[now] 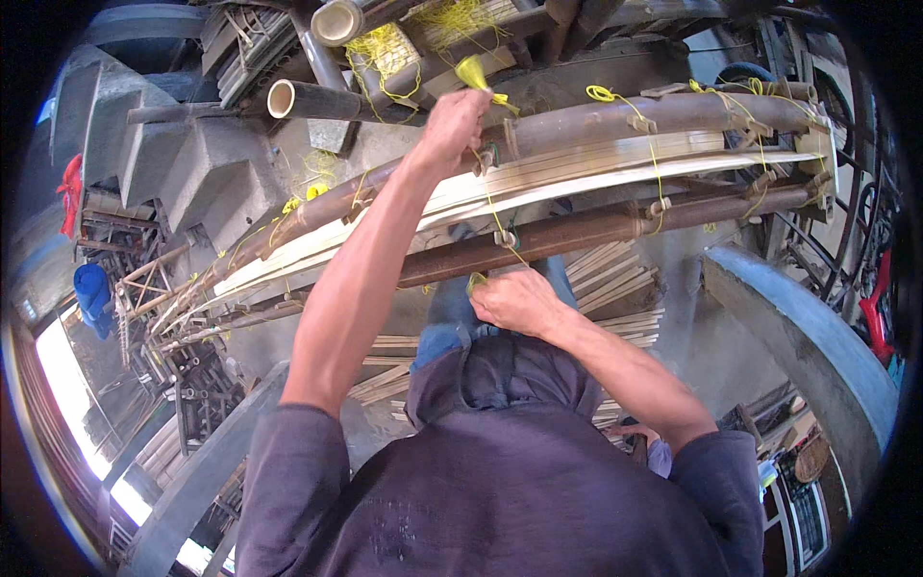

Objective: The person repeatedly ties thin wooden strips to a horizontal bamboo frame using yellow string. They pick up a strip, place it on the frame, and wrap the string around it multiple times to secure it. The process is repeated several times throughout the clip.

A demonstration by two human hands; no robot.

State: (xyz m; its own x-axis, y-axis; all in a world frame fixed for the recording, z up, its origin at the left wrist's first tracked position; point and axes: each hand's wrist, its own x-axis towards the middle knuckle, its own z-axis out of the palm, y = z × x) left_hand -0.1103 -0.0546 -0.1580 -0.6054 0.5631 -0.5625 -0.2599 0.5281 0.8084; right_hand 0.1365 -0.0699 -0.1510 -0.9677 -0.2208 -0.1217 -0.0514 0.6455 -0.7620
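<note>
My left hand (456, 127) is closed at the far bamboo pole (567, 130), gripping a bundle of yellow string (471, 73) whose loose end sticks up past the fist. Closer to my body, my right hand (521, 302) pinches the yellow string (493, 207), which runs taut down from the far pole across the near bamboo pole (567, 234). A small wooden peg (504, 238) sits on the near pole beside this string. Pale bamboo strips (577, 165) lie lengthwise between the two poles. The fingertips of my right hand are partly hidden.
More yellow strings with pegs (659, 207) cross the poles to the right. Cut bamboo slats (611, 279) lie on the floor below. Thick bamboo tubes (317, 99) stand beyond the far pole. A blue-topped low wall (798, 327) rises at right; a person's hand (630, 430) shows behind me.
</note>
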